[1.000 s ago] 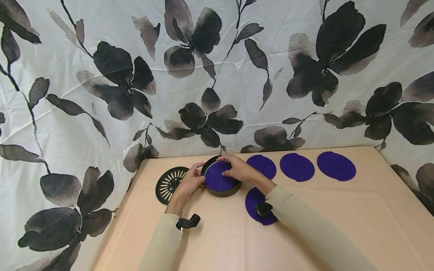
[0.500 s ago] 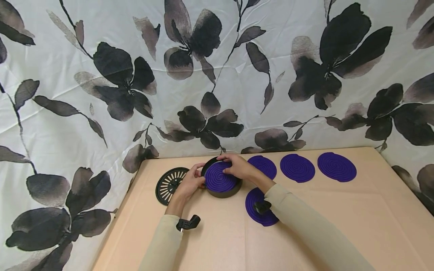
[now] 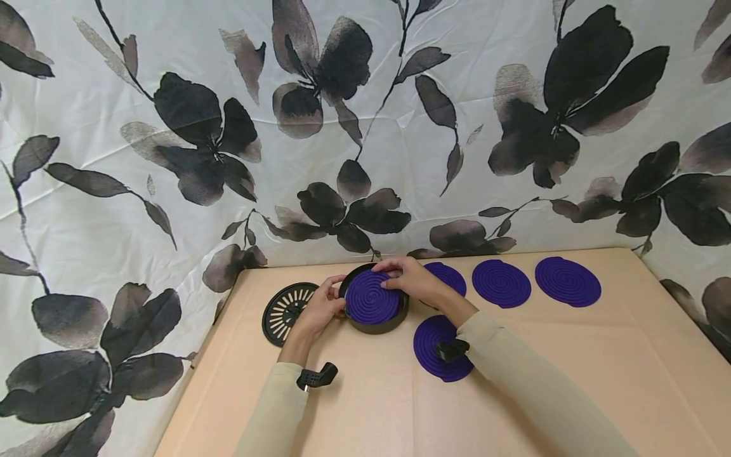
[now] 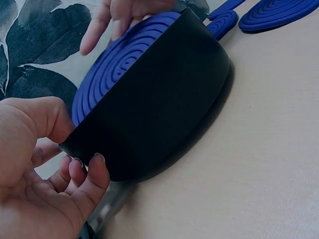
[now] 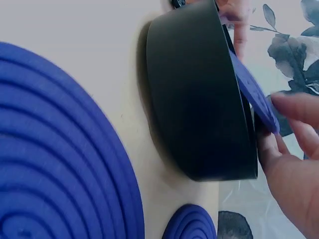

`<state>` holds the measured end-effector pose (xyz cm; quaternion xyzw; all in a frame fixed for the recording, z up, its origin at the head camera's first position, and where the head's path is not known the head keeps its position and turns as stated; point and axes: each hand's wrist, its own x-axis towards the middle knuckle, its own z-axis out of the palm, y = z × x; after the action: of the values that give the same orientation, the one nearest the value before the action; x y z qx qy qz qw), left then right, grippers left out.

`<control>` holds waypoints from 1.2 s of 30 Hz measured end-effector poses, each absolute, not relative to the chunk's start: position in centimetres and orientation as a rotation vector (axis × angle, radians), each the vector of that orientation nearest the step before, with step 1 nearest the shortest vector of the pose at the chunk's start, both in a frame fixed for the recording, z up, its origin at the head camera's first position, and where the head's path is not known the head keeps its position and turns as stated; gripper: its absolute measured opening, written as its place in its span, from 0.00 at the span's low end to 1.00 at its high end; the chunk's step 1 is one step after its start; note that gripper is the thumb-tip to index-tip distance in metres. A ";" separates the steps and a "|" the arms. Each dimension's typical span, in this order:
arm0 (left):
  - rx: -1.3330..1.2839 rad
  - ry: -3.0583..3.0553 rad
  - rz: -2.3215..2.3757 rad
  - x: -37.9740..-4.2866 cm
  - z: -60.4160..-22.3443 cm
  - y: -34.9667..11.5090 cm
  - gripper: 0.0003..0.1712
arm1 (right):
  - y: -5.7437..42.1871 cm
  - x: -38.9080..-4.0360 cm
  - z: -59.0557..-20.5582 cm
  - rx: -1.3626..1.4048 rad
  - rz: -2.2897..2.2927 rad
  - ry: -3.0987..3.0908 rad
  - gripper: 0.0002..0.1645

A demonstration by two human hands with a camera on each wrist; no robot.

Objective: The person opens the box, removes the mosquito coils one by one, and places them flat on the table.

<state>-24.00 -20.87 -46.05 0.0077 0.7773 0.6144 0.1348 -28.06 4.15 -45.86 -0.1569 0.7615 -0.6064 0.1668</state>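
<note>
A black round holder (image 4: 149, 99) with a deep side wall stands on the table in the head view. My left hand (image 3: 321, 306) grips its left rim, thumb and fingers on either side of the wall in the left wrist view. A purple coaster (image 3: 372, 298) with spiral grooves sits at the holder's mouth. Its edge sticks out tilted past the rim in the right wrist view. My right hand (image 3: 412, 279) pinches the coaster's upper right edge, thumb (image 5: 294, 104) on its face. The fingertips behind it are partly hidden.
Three like coasters lie in a row at the back right: one partly behind my right hand (image 3: 448, 278), another coaster (image 3: 500, 283) and a far coaster (image 3: 568, 280). One more coaster (image 3: 429, 346) lies under my right wrist. A slotted black disc (image 3: 280, 317) lies left on the table (image 3: 365, 406).
My right hand has shifted slightly right, its fingers drawn back from the holder's far rim. The coaster has tilted and moved slightly right and up. My left hand has stayed in place.
</note>
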 end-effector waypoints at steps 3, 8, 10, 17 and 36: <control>0.014 2.245 1.775 -23.8 -45.9 -20.9 0.37 | 4.8 -27.7 -45.8 -0.455 -1.690 2.152 0.24; 0.017 2.243 1.775 -23.7 -45.9 -21.1 0.36 | 5.5 -27.4 -45.9 -0.518 -1.628 2.152 0.25; 0.022 2.242 1.777 -23.7 -45.9 -21.1 0.36 | 5.7 -27.2 -46.0 -0.567 -1.588 2.164 0.25; 0.049 2.238 1.789 -23.4 -45.9 -21.1 0.37 | 5.7 -26.6 -45.9 -0.658 -1.524 2.209 0.23; 0.007 2.278 1.801 -24.4 -48.9 -21.7 0.36 | 6.0 -25.7 -45.8 -0.527 -1.668 2.271 0.21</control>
<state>-24.39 -21.75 -48.85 0.0022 0.7789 0.6158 0.1184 -25.69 5.99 -45.75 -0.1821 0.7847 -0.5765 0.1368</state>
